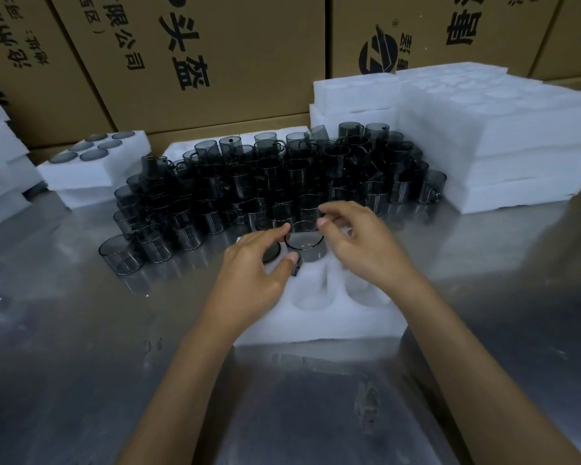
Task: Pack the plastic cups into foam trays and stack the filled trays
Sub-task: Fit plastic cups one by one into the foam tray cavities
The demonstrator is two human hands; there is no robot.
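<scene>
- Both hands are on one smoky cup (304, 241), which sits partway into a back hole of the foam tray (316, 317) right in front of the person.
- The left hand (260, 266) has its fingers curled, fingertips near the rim and the thumb down by the little handle. My guess is it's turning the cup so the handle lines up with the slot in the foam.
- The right hand (353, 243) comes over from the other side, thumb at the rim and fingers arched above, looking like a light pinch to steady it (can't swear the fingers actually touch).
- There's one more cup (270, 252) already seated in the hole to the left, mostly hidden under the left hand.
- I can count two empty holes in the tray's near row, so it's barely started. The rest is covered by the hands.
- The loose cups (275, 182) are bunched on the tabletop (81, 330) just behind the tray, within easy reach I suppose. Way too many to count, dozens anyway.
- Far left, a filled tray (94, 169) shows five cup tops, sitting on another tray.
- On the right there's a stack of trays (503, 142), at least three layers. Can't tell if they're filled.
- Cartons (195, 62) wall off the back.
</scene>
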